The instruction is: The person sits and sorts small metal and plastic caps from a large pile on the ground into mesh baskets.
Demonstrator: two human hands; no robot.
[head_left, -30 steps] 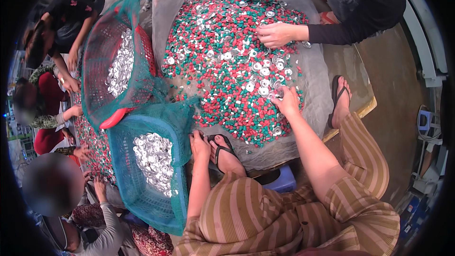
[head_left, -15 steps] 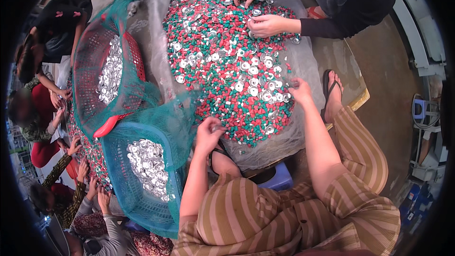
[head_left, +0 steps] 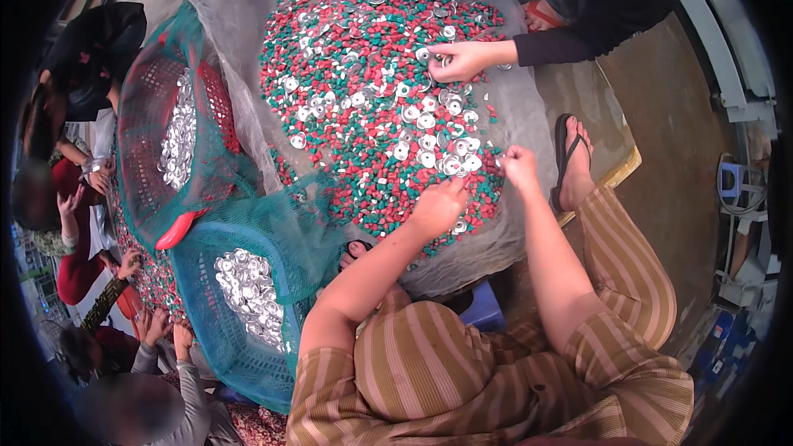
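A broad pile of small red, green and white pieces point(head_left: 372, 190) lies in front of me, with round silver metal discs point(head_left: 426, 140) scattered over it. My left hand point(head_left: 440, 206) reaches over the near part of the pile, back of the hand up. Its fingers stretch toward a cluster of discs, their tips partly hidden. At the pile's right edge, my right hand point(head_left: 519, 167) is closed in a pinch, a small pale glint at its fingertips. What it holds is too small to name.
Left of me stands a blue basket point(head_left: 202, 314) with silver discs, draped in green netting. Beyond it is a red basket point(head_left: 216, 107) with more discs. A co-worker's hand point(head_left: 462, 60) works across the pile; other people sit at left. A translucent sheet point(head_left: 520, 99) lies under the pile.
My left hand has moved right and forward, from the pile's near left edge to the discs. My right hand has closed into a pinch. The co-worker's hands opposite have shifted left.
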